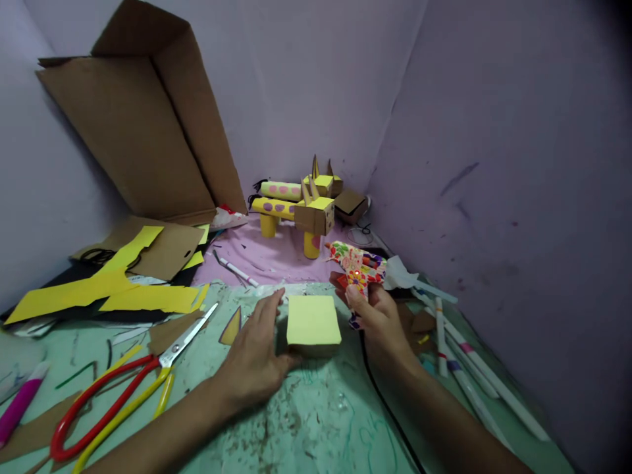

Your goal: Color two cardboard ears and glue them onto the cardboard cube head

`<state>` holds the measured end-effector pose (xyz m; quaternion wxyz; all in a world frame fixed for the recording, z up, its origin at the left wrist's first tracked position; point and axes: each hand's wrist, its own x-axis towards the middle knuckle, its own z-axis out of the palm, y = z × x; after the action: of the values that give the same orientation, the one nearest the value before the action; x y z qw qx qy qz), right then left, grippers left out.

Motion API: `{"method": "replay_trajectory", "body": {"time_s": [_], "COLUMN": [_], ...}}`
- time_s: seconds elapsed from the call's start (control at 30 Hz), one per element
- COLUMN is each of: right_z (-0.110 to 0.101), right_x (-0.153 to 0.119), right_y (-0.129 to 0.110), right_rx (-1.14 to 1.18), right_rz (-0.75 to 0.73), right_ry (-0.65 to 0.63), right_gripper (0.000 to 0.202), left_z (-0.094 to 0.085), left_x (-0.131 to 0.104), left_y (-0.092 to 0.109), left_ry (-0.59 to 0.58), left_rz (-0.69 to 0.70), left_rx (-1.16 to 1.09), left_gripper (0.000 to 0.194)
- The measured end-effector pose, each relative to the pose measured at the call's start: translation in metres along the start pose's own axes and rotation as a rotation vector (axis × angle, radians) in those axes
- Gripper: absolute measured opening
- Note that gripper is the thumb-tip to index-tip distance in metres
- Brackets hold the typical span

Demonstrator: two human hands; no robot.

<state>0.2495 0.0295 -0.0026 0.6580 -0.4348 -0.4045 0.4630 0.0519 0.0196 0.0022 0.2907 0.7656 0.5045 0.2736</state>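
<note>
A small box with a pale yellow top (313,319) stands on the green table in front of me. My left hand (261,349) rests at its left side, fingers stretched out and thumb near the box's lower corner; whether it touches the box I cannot tell. In my right hand (378,316) is a flower-patterned glue gun (356,262), its nozzle pointing left and its black cord (380,388) trailing toward me. A pointed cardboard ear piece with a yellow middle (230,327) lies left of my left hand.
Red-and-yellow scissors (168,355) lie open at left, near yellow paper scraps (103,283). Two cardboard giraffe-like figures (284,208) are at the back. A large cardboard box (133,131) leans on the wall. Several white markers (494,382) line the right edge.
</note>
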Motion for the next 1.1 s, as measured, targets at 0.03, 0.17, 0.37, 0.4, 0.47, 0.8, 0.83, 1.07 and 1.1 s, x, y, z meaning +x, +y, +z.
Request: {"method": "replay_trajectory", "body": {"time_s": [0.03,0.17,0.37,0.4,0.47,0.8,0.83,1.07,1.1], "right_z": [-0.002,-0.002,0.002,0.001,-0.002,-0.004,-0.005,-0.007,-0.007], "right_x": [-0.001,-0.007,-0.011,-0.011,-0.01,-0.012,-0.012,-0.011,-0.011], "right_y": [-0.002,-0.01,-0.013,-0.014,-0.016,-0.023,-0.023,-0.02,-0.02], "right_rx": [0.011,0.112,0.105,0.101,0.091,-0.02,-0.023,-0.041,-0.042], "right_rz": [-0.004,0.06,0.103,0.094,0.096,0.138,0.134,0.102,0.104], "right_ry": [0.017,0.041,-0.009,0.008,0.053,0.096,0.094,0.084,0.084], "right_gripper": [0.039,0.038,0.035,0.035,0.038,0.043,0.042,0.039,0.04], "left_z": [-0.001,0.0,-0.001,-0.003,-0.006,-0.014,-0.014,-0.005,-0.004], "left_x": [0.002,0.011,0.016,0.016,0.017,0.017,0.017,0.016,0.015], "left_y": [-0.002,-0.004,0.004,0.004,0.003,0.007,0.006,-0.005,-0.006], "left_ry": [-0.016,-0.115,-0.096,-0.087,-0.055,0.015,0.019,0.055,0.046], "left_rz": [0.031,0.06,-0.101,-0.138,-0.188,-0.292,-0.289,-0.19,-0.167], "left_rx": [-0.037,-0.208,-0.414,-0.492,-0.659,-0.84,-0.835,-0.778,-0.734], "left_gripper": [0.087,0.094,0.095,0.097,0.099,0.108,0.107,0.098,0.097]}}
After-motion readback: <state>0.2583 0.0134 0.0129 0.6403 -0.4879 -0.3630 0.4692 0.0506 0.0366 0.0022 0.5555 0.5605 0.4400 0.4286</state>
